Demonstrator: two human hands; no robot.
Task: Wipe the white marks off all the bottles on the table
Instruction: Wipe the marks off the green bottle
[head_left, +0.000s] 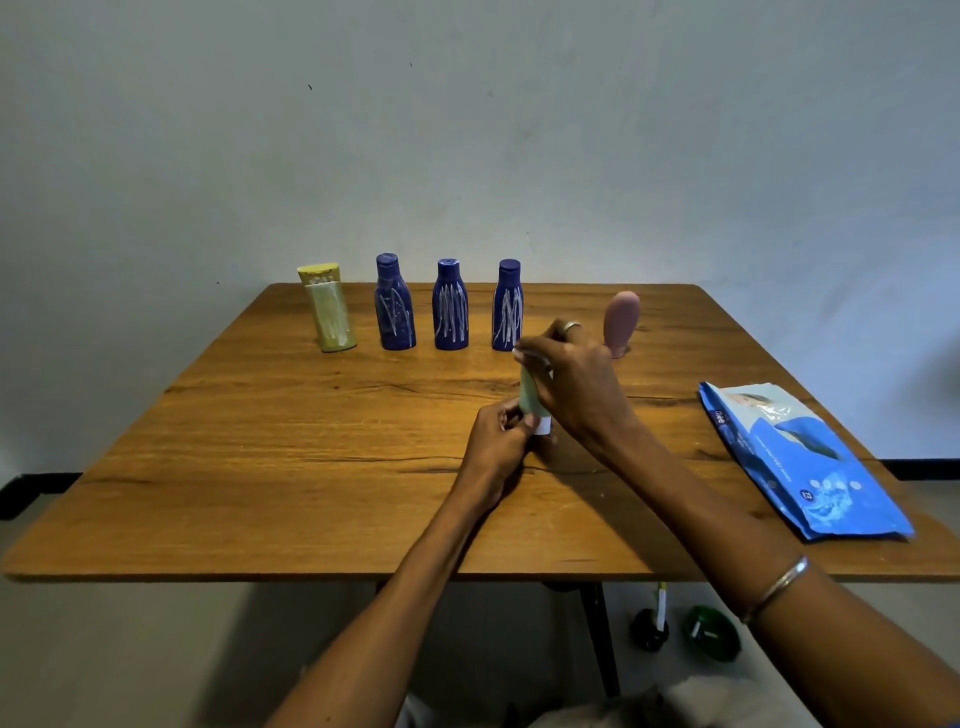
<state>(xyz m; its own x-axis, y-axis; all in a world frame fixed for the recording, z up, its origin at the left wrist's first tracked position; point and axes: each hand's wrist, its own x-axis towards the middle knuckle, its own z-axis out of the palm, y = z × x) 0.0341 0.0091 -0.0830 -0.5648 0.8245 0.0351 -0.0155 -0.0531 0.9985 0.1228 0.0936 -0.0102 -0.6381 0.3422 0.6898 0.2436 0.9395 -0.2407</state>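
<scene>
A wooden table (260, 467) is standing against a bare wall. At its middle, the left hand (498, 441) is pinching the green tube's (530, 395) base, steadying it, while the right hand (571, 379) is wrapping its top, probably with a wipe. Four marked bottles (451, 312) are waiting behind.

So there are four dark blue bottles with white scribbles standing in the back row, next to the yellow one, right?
Not quite: the head view shows three dark blue bottles, not four. They do carry white scribbles and stand in the back row next to the yellow bottle.
</scene>
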